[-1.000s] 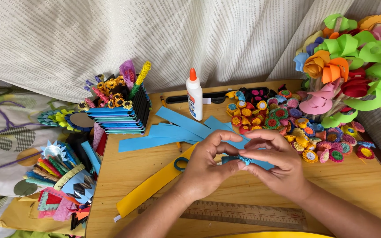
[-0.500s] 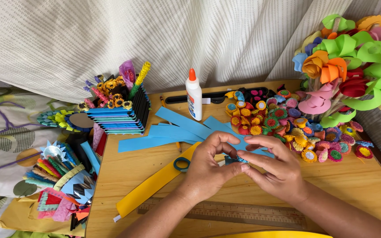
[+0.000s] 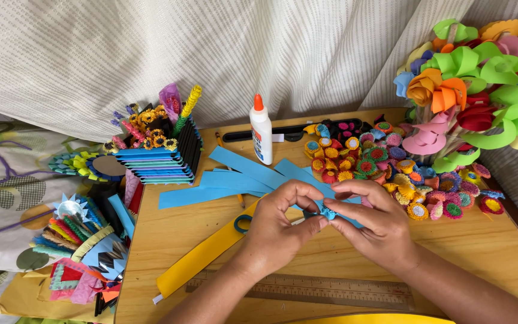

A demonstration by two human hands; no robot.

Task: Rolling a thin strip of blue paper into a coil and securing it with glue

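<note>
**Two hands pinched a small blue paper piece over crowded craft bench**

Seen from above, a person's left hand (image 3: 280, 225) & right hand (image 3: 374, 225) met near the middle of the wooden bench (image 3: 499, 252), fingertips pressed together on a small blue fringed piece (image 3: 328, 212). Both grips were narrow, closed on that piece; thumbs & forefingers hid most of it, so its exact form couldn't be told. The piece sat just above the bench top, btwn the two hands, over the near ends of the blue strips (image 3: 241, 174) fanned across the bench.

A yellow strip (image 3: 199, 264) ran diagonally from under the left hand toward the bench's near-left edge. Part of a blue scissor handle (image 3: 242, 223) showed just left of the left hand, on the yellow strip. A wooden ruler (image 3: 337, 291) lay flat along the near edge, below both wrists.

Behind the hands, a white glue bottle (image 3: 261, 132) w/ orange cap stood upright. Right of it, a heap of small rolled paper flowers (image 3: 385, 165) in many colours spread toward the bench's right side. Large paper blooms (image 3: 475, 78) — green, orange, pink, red — rose at far right. At the bench's far-left corner, a blue slatted holder (image 3: 163, 162) held tiny flowers & sticks. More paper scraps (image 3: 79, 240) were piled off the left edge, on patterned cloth (image 3: 7, 198). A pale ribbed curtain (image 3: 151, 48) hung behind.
</note>
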